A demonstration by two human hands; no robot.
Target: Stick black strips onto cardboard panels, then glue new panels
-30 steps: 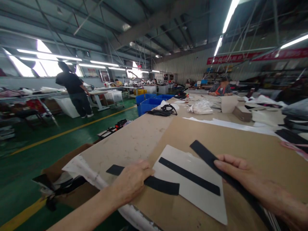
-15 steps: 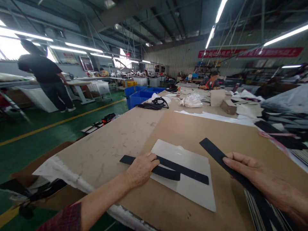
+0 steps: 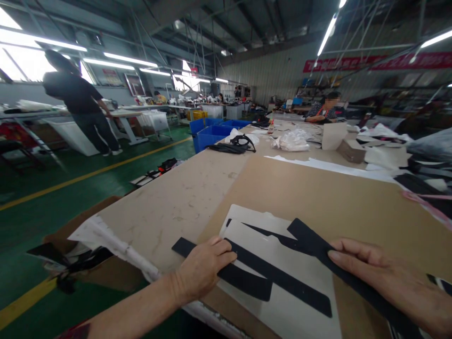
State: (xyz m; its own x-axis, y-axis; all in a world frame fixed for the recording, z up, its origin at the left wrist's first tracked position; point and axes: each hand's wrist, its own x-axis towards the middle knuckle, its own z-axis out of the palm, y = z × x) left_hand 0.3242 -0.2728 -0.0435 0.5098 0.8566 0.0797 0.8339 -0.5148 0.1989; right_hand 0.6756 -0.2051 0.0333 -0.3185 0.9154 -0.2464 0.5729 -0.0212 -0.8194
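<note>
My left hand (image 3: 209,262) closes over a short black strip (image 3: 249,284), with one end poking out on the left and the other on the right. My right hand (image 3: 370,263) pinches a long black strip (image 3: 311,241) between thumb and fingers; its far end is above the edge of the boards, and the rest runs near and right beneath my palm.

Between my hands a pale upper board (image 3: 289,261) overlaps a pale lower board (image 3: 243,212). A straight dark strip (image 3: 300,290) lies slantwise across the upper one, and parts of another dark strip (image 3: 256,230) show on the lower one. My short strip crosses the boards' near left side.

The boards rest on a brown sheet (image 3: 300,188) spread over the tabletop (image 3: 176,202). Farther off are a clear plastic bag (image 3: 291,140) and a black strappy bundle (image 3: 229,148), with blue bins (image 3: 213,135) to the left. A person in dark clothes (image 3: 79,96) stands at far left.
</note>
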